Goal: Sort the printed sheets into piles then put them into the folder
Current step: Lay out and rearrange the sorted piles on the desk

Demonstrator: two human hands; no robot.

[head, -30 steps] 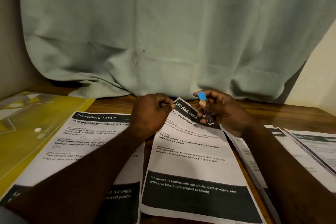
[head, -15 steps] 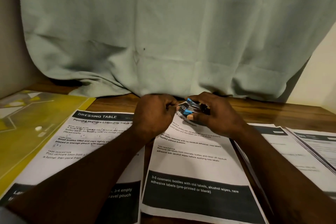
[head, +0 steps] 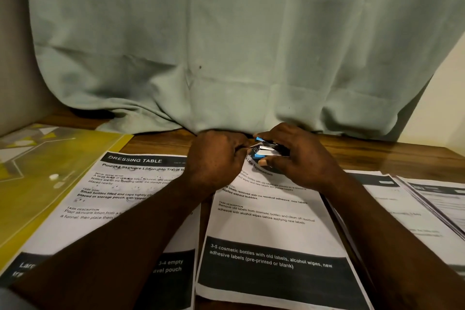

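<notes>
Printed sheets lie in piles on a wooden table [head: 392, 156]. The middle pile [head: 264, 229] is headed "Label Replacement". My left hand [head: 216, 158] pinches this pile's top left corner. My right hand [head: 302, 156] grips a small blue and silver stapler [head: 267, 151], whose jaws sit over that same corner. A left pile [head: 120, 184] headed "DRESSING TABLE" lies under my left forearm. The yellow folder [head: 50, 166] lies flat at the far left, partly under that pile.
Two more piles of sheets lie to the right, a near pile [head: 392, 204] and a far pile [head: 442, 196] that overlaps it. A pale green cloth [head: 226, 45] hangs behind the table and drapes onto its back edge.
My right hand brought the stapler from above the sheet down onto the corner held by my left hand, and now squeezes it there. The corner is lifted and bent between both hands.
</notes>
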